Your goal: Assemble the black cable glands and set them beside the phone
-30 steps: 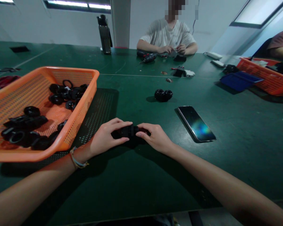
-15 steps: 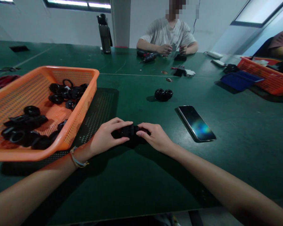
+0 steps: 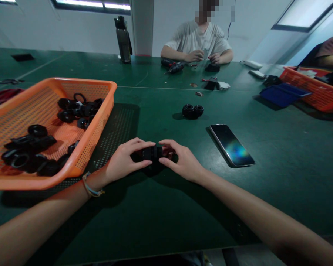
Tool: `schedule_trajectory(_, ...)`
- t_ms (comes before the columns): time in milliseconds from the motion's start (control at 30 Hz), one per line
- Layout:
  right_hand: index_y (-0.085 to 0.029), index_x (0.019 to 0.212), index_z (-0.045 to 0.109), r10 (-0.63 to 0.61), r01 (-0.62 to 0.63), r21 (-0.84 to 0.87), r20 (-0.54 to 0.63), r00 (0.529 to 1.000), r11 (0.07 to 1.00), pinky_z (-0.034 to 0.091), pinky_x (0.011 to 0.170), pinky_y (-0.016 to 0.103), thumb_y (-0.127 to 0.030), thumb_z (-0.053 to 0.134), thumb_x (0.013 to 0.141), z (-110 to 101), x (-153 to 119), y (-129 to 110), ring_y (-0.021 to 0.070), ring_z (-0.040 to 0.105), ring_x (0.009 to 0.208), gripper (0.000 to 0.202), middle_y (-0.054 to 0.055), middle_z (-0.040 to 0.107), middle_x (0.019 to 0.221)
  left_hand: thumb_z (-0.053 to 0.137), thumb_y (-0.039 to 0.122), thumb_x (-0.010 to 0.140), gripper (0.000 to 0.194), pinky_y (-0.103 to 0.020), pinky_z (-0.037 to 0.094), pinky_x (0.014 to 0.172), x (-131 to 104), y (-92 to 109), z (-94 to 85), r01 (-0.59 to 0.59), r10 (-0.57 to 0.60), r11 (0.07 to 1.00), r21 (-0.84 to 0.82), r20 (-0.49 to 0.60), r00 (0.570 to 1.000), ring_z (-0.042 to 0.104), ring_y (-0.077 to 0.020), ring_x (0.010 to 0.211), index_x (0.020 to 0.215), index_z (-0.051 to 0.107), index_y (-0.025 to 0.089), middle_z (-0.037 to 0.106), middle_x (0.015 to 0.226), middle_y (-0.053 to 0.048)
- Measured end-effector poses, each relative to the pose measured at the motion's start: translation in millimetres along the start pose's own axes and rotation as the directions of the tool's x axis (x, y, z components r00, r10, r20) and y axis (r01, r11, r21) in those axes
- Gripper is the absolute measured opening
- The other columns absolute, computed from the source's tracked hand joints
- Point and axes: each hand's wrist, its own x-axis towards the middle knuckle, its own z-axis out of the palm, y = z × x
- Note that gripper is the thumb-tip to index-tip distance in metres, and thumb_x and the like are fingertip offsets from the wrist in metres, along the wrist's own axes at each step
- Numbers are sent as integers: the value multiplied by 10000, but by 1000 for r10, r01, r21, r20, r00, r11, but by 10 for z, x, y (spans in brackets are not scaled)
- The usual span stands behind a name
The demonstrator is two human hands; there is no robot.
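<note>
My left hand (image 3: 130,157) is closed around a black plastic fitting (image 3: 152,152), low over the green table, thumb in front and fingers behind. The fitting lies roughly sideways, its narrower end pointing right. At that end is my right hand (image 3: 180,159), its thumb and index finger spread apart on either side; whether a fingertip touches the fitting is hard to see. Two black round fittings (image 3: 192,111) stand together farther up the table. To the left, an orange perforated basket (image 3: 100,136) contains several similar black parts (image 3: 30,162).
Right of my hands lies a phone (image 3: 231,145). A blue tray (image 3: 284,94) and a red-orange basket (image 3: 322,92) are at the far right. Across the table sits a person (image 3: 201,40) handling small parts near a power drill (image 3: 176,67). A dark bottle (image 3: 123,42) stands at the back.
My right thumb and index finger have spread from a pinch at the fitting's right end. My left hand keeps its hold. The fingers of the person opposite have shifted slightly.
</note>
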Motion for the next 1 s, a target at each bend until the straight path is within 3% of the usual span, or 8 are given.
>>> schedule_trajectory(133,-191,1043,521,-102,98,-59,-67,993,993,516,686,320,-119,611,722,15,-10,32,193,552,979,340,95,538,1145,640,311,760,366,-288,491,805,-1,-1,-2,2,-2,1000,1,4,1000,604,-162,858,1107,617,196,612,972,-47)
schedule_trajectory(233,-192,1011,531,-136,128,-94,-91,987,987,516,711,334,-103,615,727,18,-3,44,209,517,1058,309,100,513,1183,637,313,764,367,-286,489,806,-1,-1,0,-4,4,1000,11,10,1000,602,-160,865,1112,614,200,612,973,-46)
schedule_trajectory(433,-191,980,552,-113,102,-126,-83,990,987,503,757,338,-76,650,714,22,4,56,166,567,902,306,38,610,953,628,325,769,371,-279,488,797,5,-11,8,-6,6,1000,29,21,1000,603,-160,871,1121,609,209,612,975,-42)
schedule_trajectory(1000,-191,990,576,-67,58,-117,-69,995,991,507,756,336,-105,662,724,11,4,38,157,589,883,292,34,639,959,629,322,775,369,-276,492,792,-2,-25,9,-30,29,999,27,21,999,605,-158,868,1124,605,204,610,980,-43)
